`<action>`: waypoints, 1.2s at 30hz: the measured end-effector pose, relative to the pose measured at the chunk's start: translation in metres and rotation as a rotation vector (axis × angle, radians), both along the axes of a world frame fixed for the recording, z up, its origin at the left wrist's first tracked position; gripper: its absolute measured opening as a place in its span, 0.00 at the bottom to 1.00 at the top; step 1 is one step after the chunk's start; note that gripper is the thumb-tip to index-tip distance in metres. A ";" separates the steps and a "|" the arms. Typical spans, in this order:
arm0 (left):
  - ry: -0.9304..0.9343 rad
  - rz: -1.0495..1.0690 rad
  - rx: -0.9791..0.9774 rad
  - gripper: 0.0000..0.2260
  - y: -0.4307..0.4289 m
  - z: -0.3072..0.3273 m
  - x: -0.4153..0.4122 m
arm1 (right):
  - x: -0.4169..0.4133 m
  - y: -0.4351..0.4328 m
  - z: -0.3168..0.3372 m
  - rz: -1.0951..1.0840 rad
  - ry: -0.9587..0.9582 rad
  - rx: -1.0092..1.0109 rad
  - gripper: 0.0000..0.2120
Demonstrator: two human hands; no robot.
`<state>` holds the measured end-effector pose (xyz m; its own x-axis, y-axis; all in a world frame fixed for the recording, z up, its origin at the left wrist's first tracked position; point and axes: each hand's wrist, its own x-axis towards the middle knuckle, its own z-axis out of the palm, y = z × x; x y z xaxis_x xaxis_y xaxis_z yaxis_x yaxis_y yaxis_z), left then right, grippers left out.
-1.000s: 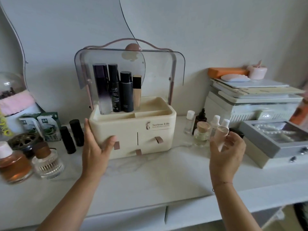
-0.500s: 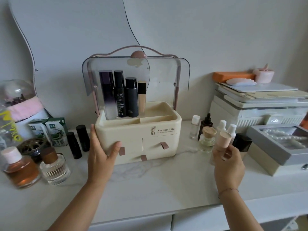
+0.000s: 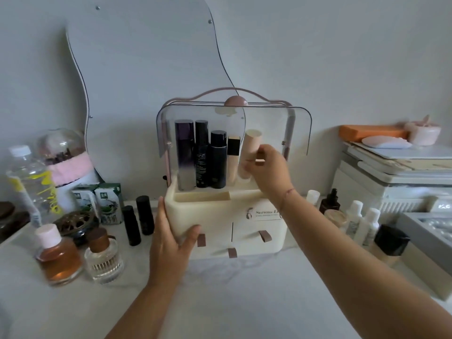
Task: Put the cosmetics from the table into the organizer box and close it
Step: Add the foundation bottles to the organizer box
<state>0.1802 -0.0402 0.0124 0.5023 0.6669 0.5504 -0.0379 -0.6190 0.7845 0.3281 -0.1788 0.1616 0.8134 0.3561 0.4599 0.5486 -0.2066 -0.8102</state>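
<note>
Far left of the surface (image 3: 244, 302): water bottle (image 3: 27, 182), amber bottle (image 3: 57, 259), clear perfume bottle (image 3: 104, 259), then two black tubes (image 3: 138, 220) standing just beside the box. None of them is in yet, so by my read the task is roughly mid-way

Left hand (image 3: 171, 243) is spread flat on the left front corner of the organizer box (image 3: 227, 223), fingers straight, thumb on the front. It braces the box, it doesn't grip it
Risk 1: a shove from the right side slides the box left into the black tubes and tips them

Inside: row of tall bottles (image 3: 203, 157), upright and packed side by side in the back compartment. The clear lid (image 3: 232, 123) is swung up over them

Right hand (image 3: 269, 170) pinches a pink tube (image 3: 248, 152) between fingers and thumb. The tube is tilted, with its base low at the tray just right of the row. Can't tell if the base is seated
Risk 2: letting go while it's tilted drops the tube onto the row. Those bottles are tall and narrow, so they likely topple in a chain
Risk 3: the hand works under the raised lid, and a knock on the way out could bring the lid down on it

Right of the box: small bottles (image 3: 354, 217) sit near the right forearm
Risk 4: a low pull-back sweeps them over, so lift clear first
</note>
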 end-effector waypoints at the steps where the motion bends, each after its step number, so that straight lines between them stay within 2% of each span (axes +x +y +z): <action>1: -0.001 0.002 -0.002 0.42 0.001 -0.001 0.000 | 0.012 0.009 -0.003 -0.017 0.056 -0.059 0.10; 6: -0.009 -0.006 -0.005 0.44 0.005 -0.002 0.002 | 0.045 0.031 -0.012 -0.158 0.181 -0.171 0.10; 13: -0.018 -0.020 -0.010 0.45 0.005 0.000 0.001 | 0.054 0.036 -0.009 -0.079 0.286 -0.179 0.14; 17: -0.022 -0.017 -0.004 0.44 0.004 0.001 0.001 | 0.050 0.032 -0.009 -0.095 0.297 -0.253 0.12; 20: -0.027 -0.027 -0.008 0.42 0.003 0.001 0.000 | 0.036 0.022 -0.008 -0.126 0.214 -0.295 0.20; 23: -0.040 -0.025 -0.006 0.42 0.004 0.000 0.000 | 0.004 -0.001 -0.015 -0.114 0.014 -0.098 0.23; 25: -0.038 -0.025 0.006 0.41 0.004 0.000 0.000 | -0.021 -0.026 -0.032 -0.136 -0.110 0.078 0.19; 28: -0.036 -0.031 0.020 0.41 0.004 -0.002 0.001 | -0.046 -0.074 -0.069 -0.252 -0.266 0.135 0.14; 36: -0.023 0.002 0.036 0.40 0.005 -0.005 0.001 | -0.035 -0.175 -0.125 -0.672 -0.181 0.209 0.16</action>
<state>0.1814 -0.0353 0.0079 0.4876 0.6472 0.5859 -0.0547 -0.6472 0.7604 0.2928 -0.3538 0.0363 0.7303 -0.3036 0.6119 0.4869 -0.3969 -0.7781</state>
